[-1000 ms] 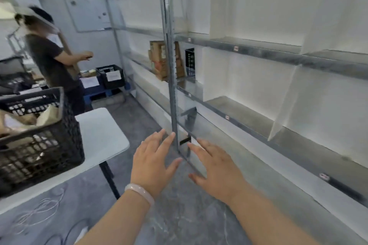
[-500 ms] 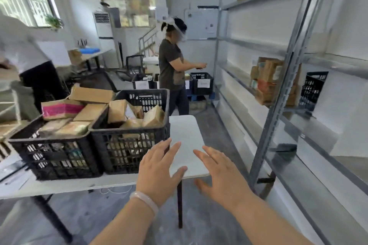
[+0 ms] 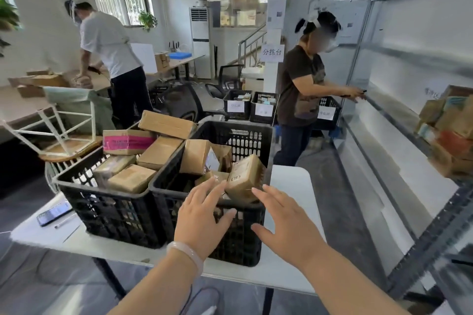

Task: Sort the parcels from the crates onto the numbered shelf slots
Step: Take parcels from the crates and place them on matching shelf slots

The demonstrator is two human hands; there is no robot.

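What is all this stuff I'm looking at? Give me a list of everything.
Crates: two, black, side by side on the table.
Parcels: many, brown cardboard, piled in both crates; one has pink tape.
Table: one, white, under the crates.
Phone: one, dark, on the table left of the crates.
Shelving: one run, grey metal, along the right.
Shelved parcels: a stack, mostly brown, far right on the shelving.
Labelled crates: at least three, black, further back.
Person in white top: one, at left.
Person in brown top: one, at the shelving.
Left hand: open, pale bracelet, over the right crate's near rim.
Right hand: open, beside it.
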